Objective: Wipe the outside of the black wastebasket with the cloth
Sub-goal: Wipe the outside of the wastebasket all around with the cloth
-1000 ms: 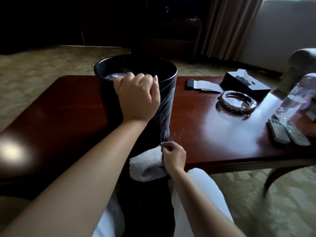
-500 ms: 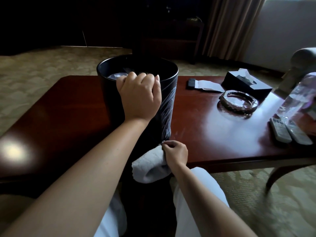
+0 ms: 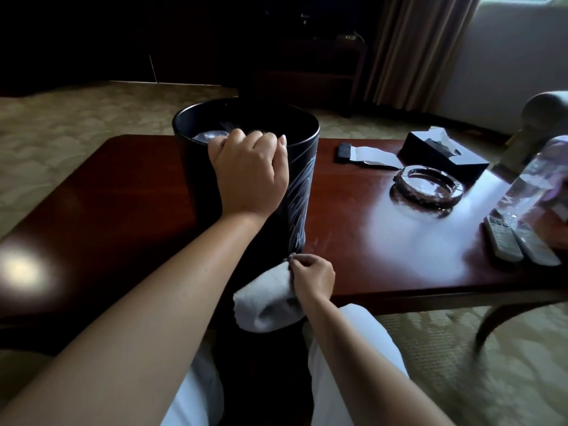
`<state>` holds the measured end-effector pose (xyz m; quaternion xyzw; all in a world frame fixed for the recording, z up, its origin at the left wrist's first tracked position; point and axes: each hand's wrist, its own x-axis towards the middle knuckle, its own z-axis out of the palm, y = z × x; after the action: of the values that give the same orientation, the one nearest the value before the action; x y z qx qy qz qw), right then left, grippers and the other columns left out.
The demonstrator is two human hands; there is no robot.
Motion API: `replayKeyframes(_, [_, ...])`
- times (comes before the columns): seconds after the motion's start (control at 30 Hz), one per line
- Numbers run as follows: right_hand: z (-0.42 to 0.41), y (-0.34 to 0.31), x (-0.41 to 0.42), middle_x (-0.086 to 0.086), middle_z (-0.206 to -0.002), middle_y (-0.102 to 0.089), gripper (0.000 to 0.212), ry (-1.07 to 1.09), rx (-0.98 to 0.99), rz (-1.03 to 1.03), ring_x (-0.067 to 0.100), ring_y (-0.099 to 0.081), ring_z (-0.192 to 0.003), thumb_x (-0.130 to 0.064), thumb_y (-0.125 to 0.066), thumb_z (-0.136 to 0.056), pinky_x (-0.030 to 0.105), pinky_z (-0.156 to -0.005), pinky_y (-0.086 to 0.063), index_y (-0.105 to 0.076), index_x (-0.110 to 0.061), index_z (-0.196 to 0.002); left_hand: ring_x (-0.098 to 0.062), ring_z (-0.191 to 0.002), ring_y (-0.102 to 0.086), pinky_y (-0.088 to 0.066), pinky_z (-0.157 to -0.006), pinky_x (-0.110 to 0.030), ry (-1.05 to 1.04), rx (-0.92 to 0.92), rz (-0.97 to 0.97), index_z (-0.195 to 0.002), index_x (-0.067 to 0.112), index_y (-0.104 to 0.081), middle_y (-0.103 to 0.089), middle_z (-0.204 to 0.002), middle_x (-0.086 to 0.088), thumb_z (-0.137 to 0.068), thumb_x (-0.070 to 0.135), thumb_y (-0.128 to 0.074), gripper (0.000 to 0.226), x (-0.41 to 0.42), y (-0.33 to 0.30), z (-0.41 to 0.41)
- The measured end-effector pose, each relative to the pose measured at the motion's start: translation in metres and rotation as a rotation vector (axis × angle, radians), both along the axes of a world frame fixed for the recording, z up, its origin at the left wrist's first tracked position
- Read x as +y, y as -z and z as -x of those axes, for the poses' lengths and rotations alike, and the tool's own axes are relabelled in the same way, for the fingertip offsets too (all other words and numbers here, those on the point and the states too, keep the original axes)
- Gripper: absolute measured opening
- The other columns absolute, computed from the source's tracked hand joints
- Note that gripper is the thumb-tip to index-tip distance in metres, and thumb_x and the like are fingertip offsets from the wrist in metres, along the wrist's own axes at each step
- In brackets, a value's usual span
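Black and glossy, the wastebasket [image 3: 295,192] stands between the person's knees against the near edge of the tabletop [image 3: 384,241]. The left hand [image 3: 250,176] curls its fingers over the rim to steady it; the right hand [image 3: 312,276] pinches the white cloth [image 3: 266,302] against the lower wall. The bin looks rigid, light and likely slick, so the rim is the safest hold; the cloth is soft and bunches. On the tabletop, well apart, sit a glass ashtray [image 3: 427,186], tissue box [image 3: 442,155], bottle [image 3: 531,179] and what seem two remotes [image 3: 519,241].
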<state>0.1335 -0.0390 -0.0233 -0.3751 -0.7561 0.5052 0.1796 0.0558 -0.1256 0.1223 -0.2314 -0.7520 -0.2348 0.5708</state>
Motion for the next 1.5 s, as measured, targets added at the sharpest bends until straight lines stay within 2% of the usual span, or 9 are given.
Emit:
replayKeyframes(0.13, [0.012,-0.011,0.008,-0.003,-0.097,-0.073,0.015,0.122,-0.004,0.171,0.014,-0.065,-0.093,-0.031,-0.067,-0.082,0.019,-0.075,-0.041,-0.075,-0.024,-0.093,-0.027,-0.060,-0.051,-0.028,-0.071,-0.036,0.000,-0.027,0.015,-0.057,0.016,-0.045,-0.053,-0.055,0.000,-0.091,0.024,-0.048,0.035,-0.002,-0.002,0.000])
replayKeyframes(0.33, [-0.003,-0.001,-0.008,-0.004,-0.100,-0.073,0.018,0.031,0.010,-0.082,0.016,-0.064,-0.099,-0.032,-0.065,-0.084,0.022,-0.079,-0.042,-0.075,-0.025,-0.097,-0.027,-0.061,-0.051,-0.029,-0.072,-0.037,-0.013,-0.023,0.004,-0.058,0.016,-0.045,-0.053,-0.056,0.000,-0.090,0.024,-0.049,0.034,0.000,0.000,0.000])
replayKeyframes(0.43, [0.001,-0.009,-0.011,-0.003,-0.099,-0.072,0.017,0.106,0.010,0.076,0.015,-0.064,-0.099,-0.031,-0.066,-0.084,0.018,-0.078,-0.040,-0.075,-0.024,-0.095,-0.026,-0.061,-0.050,-0.028,-0.073,-0.037,0.021,-0.035,0.019,-0.061,0.021,-0.036,-0.052,-0.056,0.000,-0.089,0.023,-0.048,0.031,-0.002,-0.001,-0.001])
replayKeyframes(0.73, [0.005,-0.042,-0.043,-0.010,-0.084,-0.071,0.007,0.223,0.449,0.304,-0.001,-0.063,-0.084,-0.021,-0.072,-0.080,0.011,-0.082,-0.045,-0.075,-0.019,-0.086,-0.027,-0.062,-0.050,-0.027,-0.072,-0.038,0.044,-0.067,0.047,-0.063,0.020,-0.038,-0.054,-0.058,-0.001,-0.089,0.021,-0.045,0.027,-0.006,-0.003,-0.003])
replayKeyframes(0.83, [0.003,-0.031,-0.042,-0.006,-0.088,-0.073,0.009,0.228,0.342,0.357,0.005,-0.065,-0.089,-0.020,-0.071,-0.081,0.013,-0.082,-0.043,-0.076,-0.017,-0.088,-0.027,-0.062,-0.050,-0.027,-0.072,-0.037,0.069,-0.096,0.060,-0.066,0.023,-0.032,-0.054,-0.059,-0.001,-0.089,0.021,-0.044,0.025,-0.007,-0.006,-0.006])
replayKeyframes(1.0, [-0.001,-0.012,-0.040,0.001,-0.093,-0.073,0.010,0.274,0.118,0.413,0.015,-0.065,-0.095,-0.014,-0.067,-0.082,0.018,-0.087,-0.043,-0.076,-0.014,-0.088,-0.027,-0.064,-0.051,-0.028,-0.073,-0.038,0.082,-0.124,0.083,-0.061,0.016,-0.045,-0.055,-0.060,0.000,-0.090,0.023,-0.041,0.029,-0.013,-0.004,-0.008])
replayKeyframes(1.3, [0.010,-0.117,-0.054,-0.003,-0.088,-0.070,0.012,0.191,0.733,0.060,0.005,-0.062,-0.086,-0.007,-0.068,-0.079,0.012,-0.084,-0.044,-0.075,-0.011,-0.087,-0.029,-0.063,-0.051,-0.026,-0.070,-0.038,0.081,-0.142,0.126,-0.063,0.013,-0.047,-0.055,-0.061,-0.003,-0.089,0.022,-0.041,0.028,-0.014,-0.007,-0.009])
replayKeyframes(1.4, [0.005,-0.088,-0.057,-0.003,-0.090,-0.071,0.012,0.239,0.621,0.135,0.005,-0.062,-0.090,-0.009,-0.067,-0.081,0.006,-0.081,-0.039,-0.075,-0.013,-0.090,-0.029,-0.064,-0.051,-0.027,-0.071,-0.039,0.100,-0.163,0.125,-0.063,0.014,-0.046,-0.055,-0.061,-0.002,-0.089,0.022,-0.040,0.028,-0.015,-0.009,-0.011])
replayKeyframes(1.5, [-0.008,-0.039,-0.061,0.001,-0.097,-0.073,0.015,0.305,0.252,0.317,0.014,-0.064,-0.098,-0.015,-0.064,-0.085,0.005,-0.074,-0.031,-0.075,-0.015,-0.095,-0.028,-0.065,-0.051,-0.027,-0.072,-0.039,0.112,-0.182,0.112,-0.063,0.016,-0.045,-0.054,-0.061,-0.001,-0.089,0.023,-0.039,0.028,-0.015,-0.008,-0.012])
